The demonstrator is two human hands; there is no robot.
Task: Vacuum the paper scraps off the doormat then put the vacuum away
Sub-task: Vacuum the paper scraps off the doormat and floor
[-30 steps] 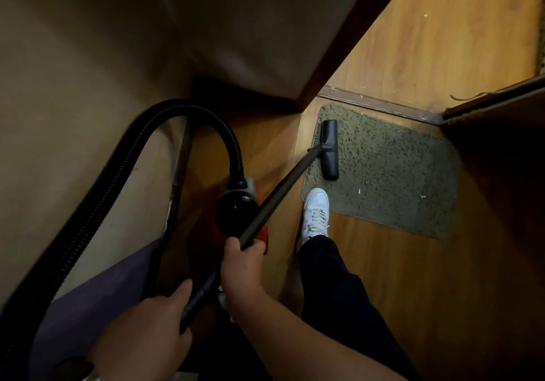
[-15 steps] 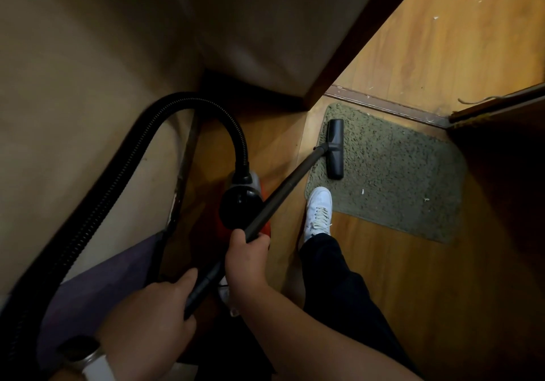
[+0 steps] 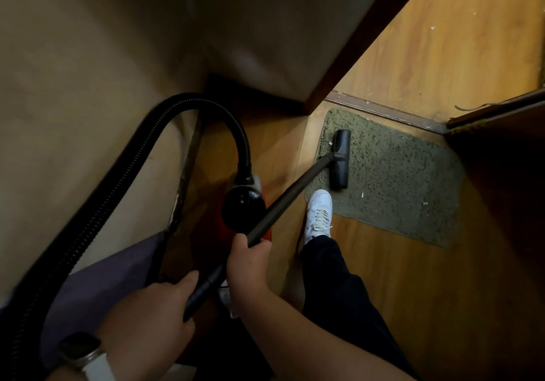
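1. Since white paper scraps lie on the doormat close to its near edge, the step in hand, head view, is judged to be the vacuuming itself, partway done.
2. Nozzle: black, flat on the mat along its left edge, towards the far-left corner. One scrap lies just beside its far end.
3. Method advised: slow overlapping strokes towards the right edge, nozzle kept flat to the pile. The white shoe has its toe on the near-left corner and should stop the mat creeping.
4. Right hand: fingers clenched round the wand, knuckles up.
5. Left hand: lower on the same wand, grasping its end, one digit laid along the tube. The other fingers are hidden.
6. Vacuum body: red and black, on the floor left of the mat, hose arching from it.
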